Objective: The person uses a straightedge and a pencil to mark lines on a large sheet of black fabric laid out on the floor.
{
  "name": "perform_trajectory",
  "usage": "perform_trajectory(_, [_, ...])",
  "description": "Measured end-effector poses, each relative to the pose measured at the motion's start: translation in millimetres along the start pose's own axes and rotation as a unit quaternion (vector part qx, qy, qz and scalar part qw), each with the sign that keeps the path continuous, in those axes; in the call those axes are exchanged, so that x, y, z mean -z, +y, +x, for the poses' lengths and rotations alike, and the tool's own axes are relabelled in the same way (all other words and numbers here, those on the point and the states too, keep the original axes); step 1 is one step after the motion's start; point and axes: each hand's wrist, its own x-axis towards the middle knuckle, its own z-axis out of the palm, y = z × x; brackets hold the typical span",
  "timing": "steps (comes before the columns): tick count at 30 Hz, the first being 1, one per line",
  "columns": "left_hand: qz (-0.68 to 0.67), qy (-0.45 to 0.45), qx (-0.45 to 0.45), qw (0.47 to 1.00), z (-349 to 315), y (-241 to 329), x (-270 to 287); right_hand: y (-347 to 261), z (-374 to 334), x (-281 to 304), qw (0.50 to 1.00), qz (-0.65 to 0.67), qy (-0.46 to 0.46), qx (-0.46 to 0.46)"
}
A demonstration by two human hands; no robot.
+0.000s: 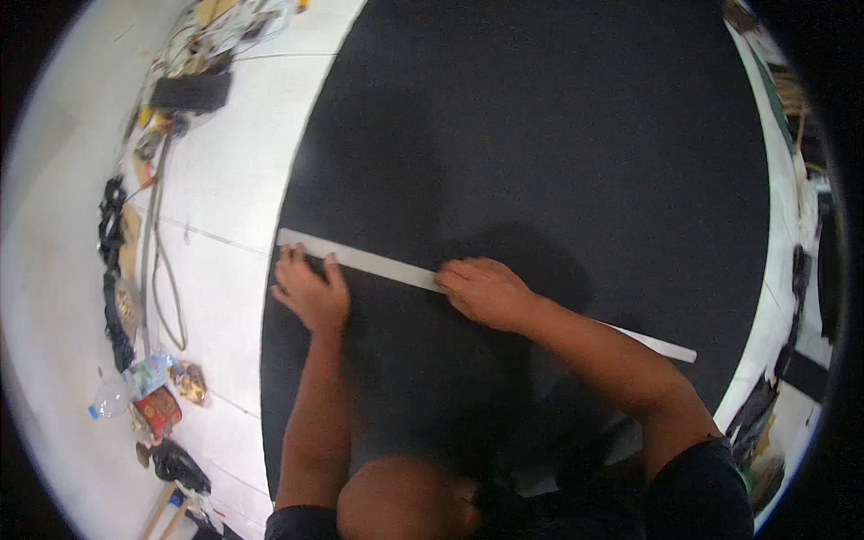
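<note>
Black cloth [558,117] spreads broadly over the white desk [225,198], and across it slants a long pale straightedge [387,265], one end near the cloth's left edge, the other showing beyond my right forearm. My left hand [315,292] is loose, fingers spread and fingertips at the strip near that left end, while my right hand [486,290] bends its fingers over the middle, though I cannot tell whether they grip or only press. Off to my left lies a clear bottle [110,399].
</note>
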Motion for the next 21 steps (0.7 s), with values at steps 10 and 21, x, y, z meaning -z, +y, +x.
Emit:
perform_trajectory(10, [0.041,0.017,-0.024,0.999,1,-8,-9,73,-283,11,0.955,0.052,0.049,-0.289])
perform_trajectory(21, [0.016,-0.076,-0.033,0.996,26,-19,1,111,-539,55,0.917,-0.085,0.003,-0.389])
